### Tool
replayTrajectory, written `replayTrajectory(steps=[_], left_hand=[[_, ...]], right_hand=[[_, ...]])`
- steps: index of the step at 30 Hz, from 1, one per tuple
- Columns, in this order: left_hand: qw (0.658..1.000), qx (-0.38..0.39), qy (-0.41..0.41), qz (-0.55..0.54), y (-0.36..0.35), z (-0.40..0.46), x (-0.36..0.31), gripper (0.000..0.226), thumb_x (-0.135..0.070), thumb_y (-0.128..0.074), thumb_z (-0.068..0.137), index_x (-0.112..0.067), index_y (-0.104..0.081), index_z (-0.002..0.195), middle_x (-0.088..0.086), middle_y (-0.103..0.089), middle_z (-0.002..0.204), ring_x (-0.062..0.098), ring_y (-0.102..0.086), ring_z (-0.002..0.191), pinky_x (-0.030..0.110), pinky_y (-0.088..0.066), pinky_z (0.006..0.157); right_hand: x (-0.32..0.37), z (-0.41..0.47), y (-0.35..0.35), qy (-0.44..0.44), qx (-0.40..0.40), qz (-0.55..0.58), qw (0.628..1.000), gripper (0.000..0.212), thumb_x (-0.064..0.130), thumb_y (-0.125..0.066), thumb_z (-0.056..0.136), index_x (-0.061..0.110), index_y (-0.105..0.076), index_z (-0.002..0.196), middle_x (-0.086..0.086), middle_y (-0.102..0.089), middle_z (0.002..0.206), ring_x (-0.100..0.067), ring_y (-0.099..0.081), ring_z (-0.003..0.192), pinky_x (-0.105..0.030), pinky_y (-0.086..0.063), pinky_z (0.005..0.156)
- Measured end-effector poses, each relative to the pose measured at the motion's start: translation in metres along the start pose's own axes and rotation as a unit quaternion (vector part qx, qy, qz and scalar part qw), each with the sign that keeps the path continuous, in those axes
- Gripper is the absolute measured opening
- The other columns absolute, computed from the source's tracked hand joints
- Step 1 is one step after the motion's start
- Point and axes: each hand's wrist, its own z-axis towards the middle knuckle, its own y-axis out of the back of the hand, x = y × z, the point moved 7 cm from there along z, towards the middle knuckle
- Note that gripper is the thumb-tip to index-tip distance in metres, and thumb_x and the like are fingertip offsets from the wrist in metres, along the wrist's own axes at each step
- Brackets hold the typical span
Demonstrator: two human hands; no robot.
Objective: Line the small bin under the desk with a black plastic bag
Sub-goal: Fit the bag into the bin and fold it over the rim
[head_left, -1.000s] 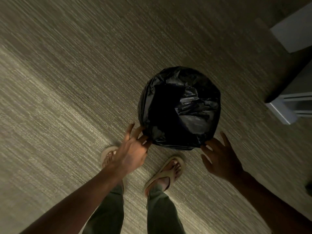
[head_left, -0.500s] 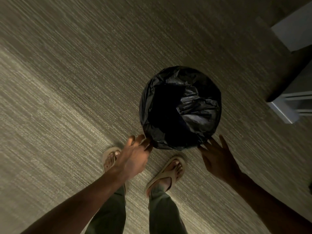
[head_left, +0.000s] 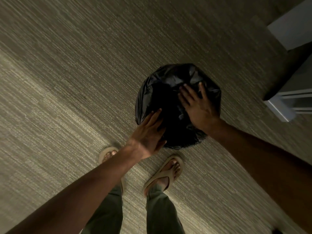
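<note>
**Two Hands on a Bin With a Black Bag**

Closest to the camera are two legs in green trousers (head_left: 104,215). The feet wear tan sandals. The left sandal (head_left: 108,155) peeks out from under the left arm. The right sandal (head_left: 166,173) shows in full, with the toes pointing toward the bin.

Both bare arms reach forward and down from the bottom corners of the view.

The left hand (head_left: 148,134) is open, with the fingers flat and close together. It rests against the near left side of the bin, on the black plastic. It grips nothing.

The right hand (head_left: 196,105) is open too, with the fingers spread wide. It lies over the top of the bin, palm down, and its fingertips (head_left: 200,84) reach toward the far side. It looks as if it presses on the bag, but I cannot tell how deep it goes.

The small bin (head_left: 168,137) stands on the floor just past the feet. The black bag (head_left: 162,81) covers it all over, so only shiny, crinkly plastic shows. The plastic folds down over the rim and wraps the sides. The middle of the bin is very dark.

The carpet (head_left: 76,81) is grey-brown with thin stripes. A brighter band of light runs across it near the feet.

Far off to the right is pale furniture (head_left: 278,108) with a white edge, well apart from the bin. I cannot tell what it is.
</note>
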Motion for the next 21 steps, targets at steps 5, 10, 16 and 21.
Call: replayTrajectory(steps=[5, 10, 16, 21], left_hand=[[0.996, 0.063, 0.064, -0.02, -0.009, -0.001, 0.012, 0.071, -0.06, -0.041, 0.096, -0.019, -0.045, 0.153, 0.006, -0.044, 0.161, 0.03, -0.023, 0.156, 0.043, -0.015, 0.13], [0.997, -0.051, 0.011, -0.064, 0.019, 0.01, 0.004, 0.051, -0.046, -0.041, 0.101, -0.012, -0.064, 0.132, 0.008, -0.066, 0.131, 0.029, -0.052, 0.131, 0.039, -0.036, 0.117], [0.994, 0.045, 0.089, 0.034, 0.027, 0.052, 0.041, 0.048, -0.023, -0.059, 0.089, -0.009, -0.061, 0.135, 0.017, -0.063, 0.133, 0.038, -0.053, 0.126, 0.045, -0.035, 0.109], [0.982, 0.105, 0.109, 0.109, 0.036, 0.085, 0.053, 0.062, -0.033, -0.073, 0.081, -0.008, -0.06, 0.136, 0.017, -0.063, 0.135, 0.039, -0.049, 0.129, 0.044, -0.036, 0.111]], right_hand=[[-0.02, 0.013, -0.011, -0.045, 0.118, -0.031, 0.992, 0.103, 0.068, -0.046, 0.088, 0.007, -0.015, 0.165, -0.018, -0.016, 0.173, -0.035, -0.002, 0.162, -0.074, 0.008, 0.121], [0.016, -0.002, 0.013, 0.065, -0.135, 0.074, 0.986, 0.076, 0.053, -0.058, 0.089, 0.008, -0.048, 0.15, -0.021, -0.052, 0.149, -0.039, -0.038, 0.147, -0.067, -0.021, 0.118], [0.016, -0.001, -0.038, 0.034, 0.028, 0.109, 0.993, 0.078, 0.058, -0.037, 0.102, 0.017, -0.019, 0.166, -0.016, -0.012, 0.175, -0.034, -0.004, 0.163, -0.063, -0.001, 0.128], [0.017, 0.003, -0.019, 0.039, -0.055, 0.163, 0.984, 0.067, 0.052, -0.044, 0.101, 0.007, -0.047, 0.151, -0.024, -0.045, 0.157, -0.041, -0.038, 0.148, -0.059, -0.023, 0.125]])
